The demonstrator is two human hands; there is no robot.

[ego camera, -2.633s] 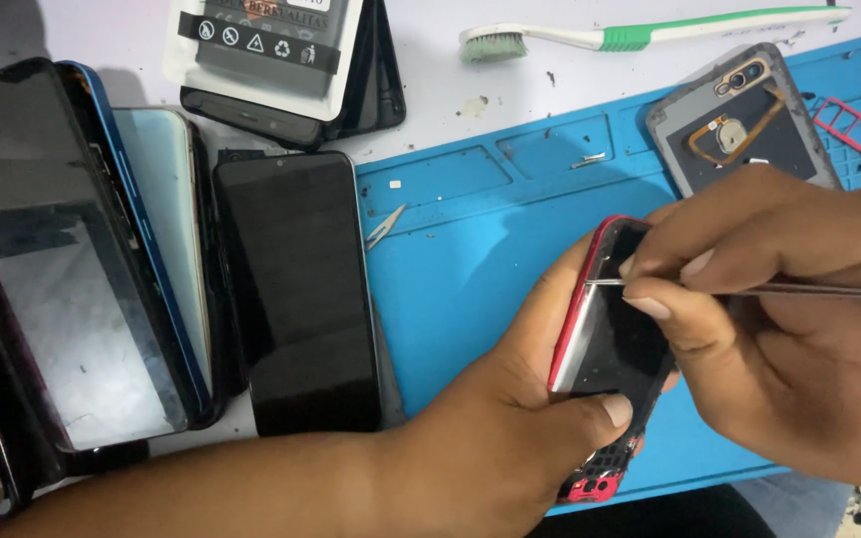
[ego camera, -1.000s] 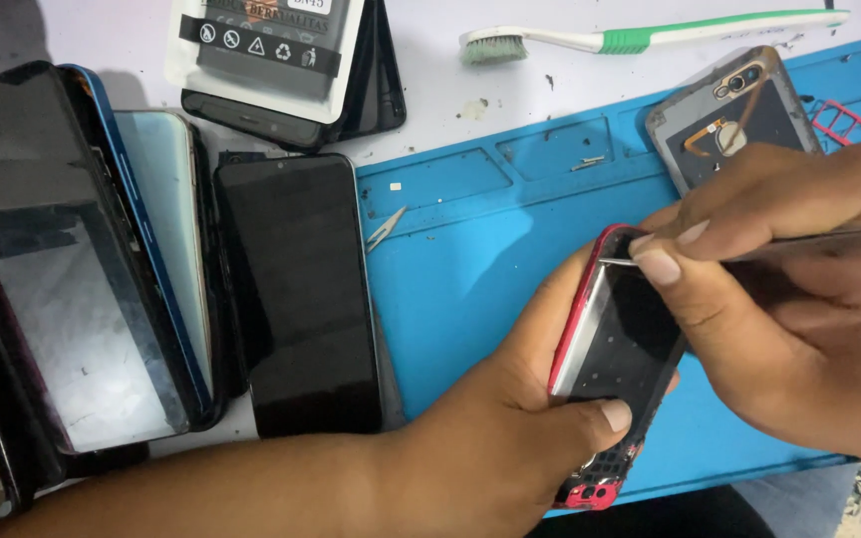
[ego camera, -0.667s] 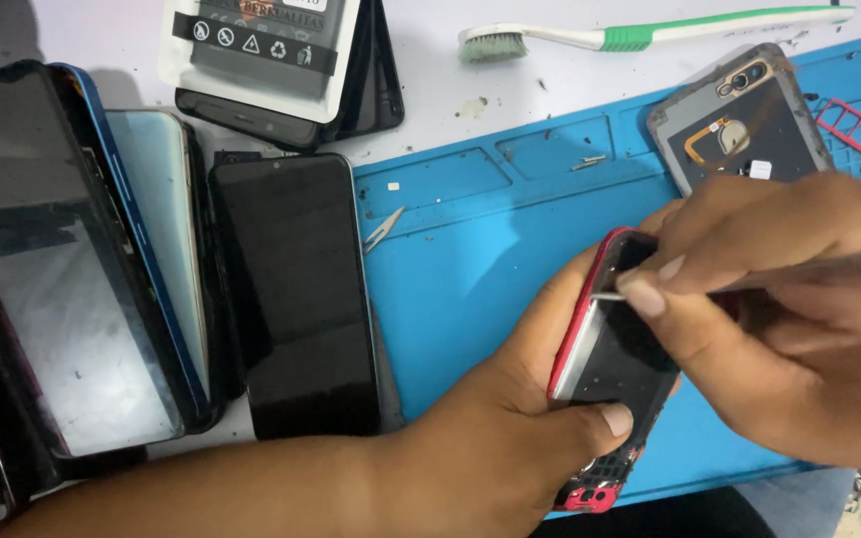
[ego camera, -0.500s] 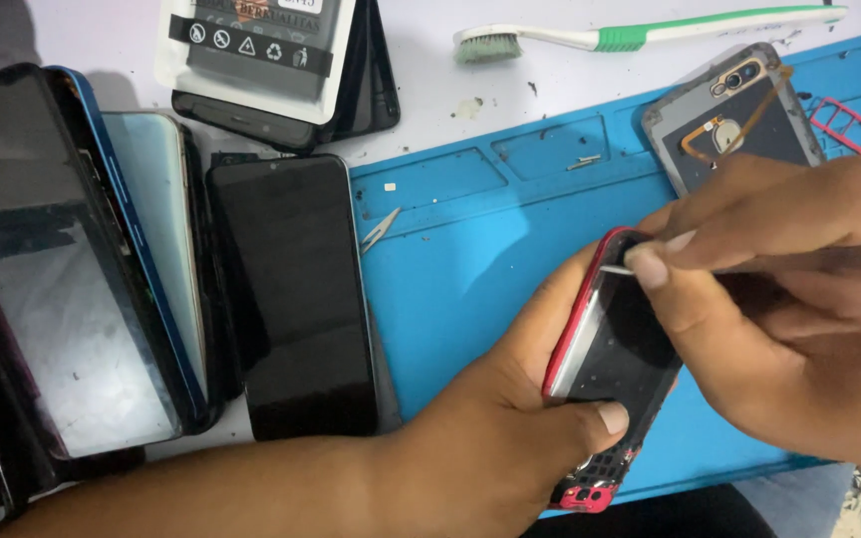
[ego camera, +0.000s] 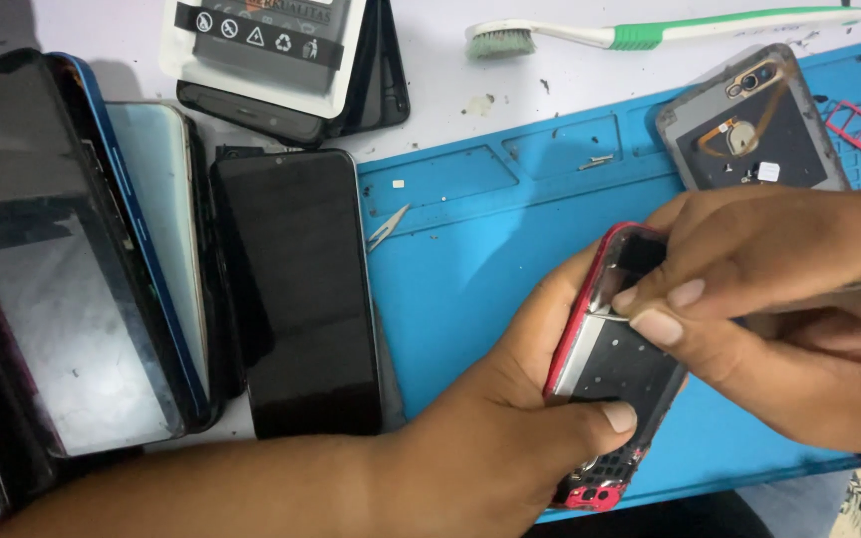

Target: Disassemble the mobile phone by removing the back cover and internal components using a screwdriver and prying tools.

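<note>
1. Red-framed phone chassis [ego camera: 610,369], its inner metal plate bared, sits tilted above the blue repair mat [ego camera: 470,259], clamped in the left hand [ego camera: 510,438], thumb across its lower face.
2. Right hand [ego camera: 779,299] has its fingers pinched on a thin metal tool [ego camera: 605,315], tip at the upper part of the frame.
3. Risk, as judged: a slip of the tip could scratch the plate or jab the left thumb, since the frame is held in mid-air.
4. Beyond: a grey back cover [ego camera: 749,125], a toothbrush [ego camera: 650,30], and dark phones [ego camera: 301,289] on the white tabletop [ego camera: 440,80].
</note>
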